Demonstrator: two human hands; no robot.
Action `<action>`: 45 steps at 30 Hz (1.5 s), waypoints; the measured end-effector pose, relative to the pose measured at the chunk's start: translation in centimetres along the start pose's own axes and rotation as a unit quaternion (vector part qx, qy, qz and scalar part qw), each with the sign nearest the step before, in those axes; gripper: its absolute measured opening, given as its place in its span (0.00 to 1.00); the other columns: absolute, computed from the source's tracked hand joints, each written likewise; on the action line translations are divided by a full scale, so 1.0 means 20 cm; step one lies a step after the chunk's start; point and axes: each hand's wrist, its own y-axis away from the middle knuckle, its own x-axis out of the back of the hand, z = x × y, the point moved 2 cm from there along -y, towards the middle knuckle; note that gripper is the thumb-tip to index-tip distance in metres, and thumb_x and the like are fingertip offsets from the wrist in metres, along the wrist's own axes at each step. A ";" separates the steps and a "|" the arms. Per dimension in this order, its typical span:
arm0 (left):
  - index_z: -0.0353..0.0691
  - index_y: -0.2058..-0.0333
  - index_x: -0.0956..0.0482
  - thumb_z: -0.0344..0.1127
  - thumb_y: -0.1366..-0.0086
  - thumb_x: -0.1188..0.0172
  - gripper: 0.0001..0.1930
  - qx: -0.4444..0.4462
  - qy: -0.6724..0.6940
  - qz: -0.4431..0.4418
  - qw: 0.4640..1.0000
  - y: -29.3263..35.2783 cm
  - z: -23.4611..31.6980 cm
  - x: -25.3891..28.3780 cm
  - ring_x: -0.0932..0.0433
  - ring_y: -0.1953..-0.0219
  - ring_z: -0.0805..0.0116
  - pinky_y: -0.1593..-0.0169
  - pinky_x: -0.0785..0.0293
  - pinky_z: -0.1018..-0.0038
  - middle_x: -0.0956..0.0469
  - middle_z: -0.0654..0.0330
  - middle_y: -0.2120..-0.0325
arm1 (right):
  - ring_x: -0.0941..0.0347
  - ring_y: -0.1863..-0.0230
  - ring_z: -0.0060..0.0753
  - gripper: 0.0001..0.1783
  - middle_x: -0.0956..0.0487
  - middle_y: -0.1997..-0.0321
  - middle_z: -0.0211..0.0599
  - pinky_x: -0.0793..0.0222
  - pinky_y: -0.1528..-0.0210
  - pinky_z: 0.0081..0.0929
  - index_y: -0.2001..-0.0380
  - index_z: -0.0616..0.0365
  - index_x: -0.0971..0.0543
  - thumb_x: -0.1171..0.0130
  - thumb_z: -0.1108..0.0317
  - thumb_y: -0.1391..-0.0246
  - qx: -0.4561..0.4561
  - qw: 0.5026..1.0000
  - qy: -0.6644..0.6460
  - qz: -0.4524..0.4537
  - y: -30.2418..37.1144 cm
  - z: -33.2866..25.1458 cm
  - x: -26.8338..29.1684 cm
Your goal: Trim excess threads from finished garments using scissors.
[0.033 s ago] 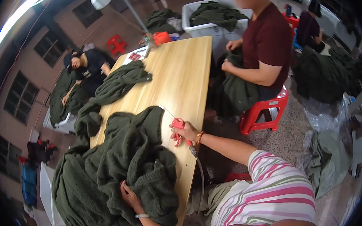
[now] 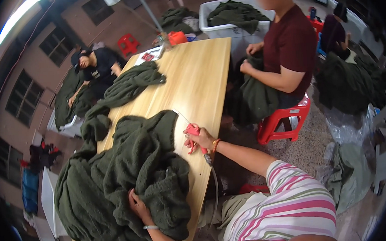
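A bulky dark green fleece garment (image 2: 125, 170) lies heaped over the near left part of the wooden table (image 2: 199, 79). My left hand (image 2: 138, 207) is at its near side, fingers tucked into a fold and partly hidden by the cloth. To the right of the heap, my right hand (image 2: 202, 139) is wrapped round a red air blow gun (image 2: 193, 130). The gun's thin metal nozzle points up and left, its tip close to the garment's right edge. A hose (image 2: 215, 181) hangs from the gun's lower end past the table edge.
Another green garment (image 2: 134, 82) trails along the table's left edge. A white tray (image 2: 149, 55) and a lamp post (image 2: 149, 11) are at the far end. One person (image 2: 286, 47) sits at right on a red stool (image 2: 287, 120); another (image 2: 97, 66) sits at left. Behind stands a white bin (image 2: 235, 25).
The whole view has shifted slightly, with the far scene now a little further right. Both hands, the blow gun and the garment keep the same places relative to each other.
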 end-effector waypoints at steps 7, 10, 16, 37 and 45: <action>0.32 0.55 0.25 0.37 0.29 0.56 0.15 0.013 0.020 -0.019 1.000 -0.02 0.11 0.00 0.26 0.52 0.63 0.46 0.35 0.72 0.23 0.55 0.56 | 0.22 0.71 0.29 0.20 0.21 0.69 0.44 0.22 0.73 0.26 0.50 0.65 0.32 0.48 0.65 0.41 -0.003 1.000 -0.001 -0.008 -0.01 0.01 0.00; 0.32 0.55 0.25 0.37 0.29 0.56 0.15 0.016 0.029 -0.014 0.999 -0.01 0.06 -0.01 0.27 0.52 0.63 0.46 0.35 0.72 0.23 0.55 0.56 | 0.22 0.71 0.29 0.20 0.21 0.69 0.43 0.22 0.72 0.26 0.50 0.66 0.32 0.48 0.65 0.41 -0.007 1.000 0.006 -0.009 0.00 0.01 0.00; 0.33 0.55 0.25 0.37 0.30 0.55 0.15 0.007 0.028 -0.006 1.000 -0.01 0.07 -0.02 0.26 0.53 0.63 0.46 0.35 0.72 0.23 0.55 0.57 | 0.22 0.72 0.28 0.20 0.20 0.69 0.43 0.23 0.72 0.24 0.50 0.64 0.32 0.47 0.65 0.41 0.005 1.000 0.015 -0.007 -0.01 0.01 0.00; 0.34 0.53 0.25 0.37 0.29 0.57 0.16 0.046 0.042 -0.020 0.998 -0.01 0.00 -0.04 0.27 0.51 0.65 0.45 0.35 0.74 0.23 0.55 0.54 | 0.24 0.70 0.34 0.19 0.23 0.69 0.46 0.20 0.72 0.41 0.49 0.61 0.33 0.47 0.70 0.44 -0.035 0.996 -0.080 0.030 0.00 0.01 0.00; 0.41 0.54 0.23 0.37 0.30 0.54 0.14 0.047 0.029 0.023 0.998 0.02 0.02 -0.01 0.26 0.53 0.71 0.48 0.33 0.76 0.22 0.59 0.57 | 0.25 0.76 0.26 0.19 0.24 0.73 0.41 0.21 0.73 0.30 0.49 0.60 0.33 0.47 0.62 0.40 0.012 0.997 -0.063 -0.044 -0.05 0.07 -0.02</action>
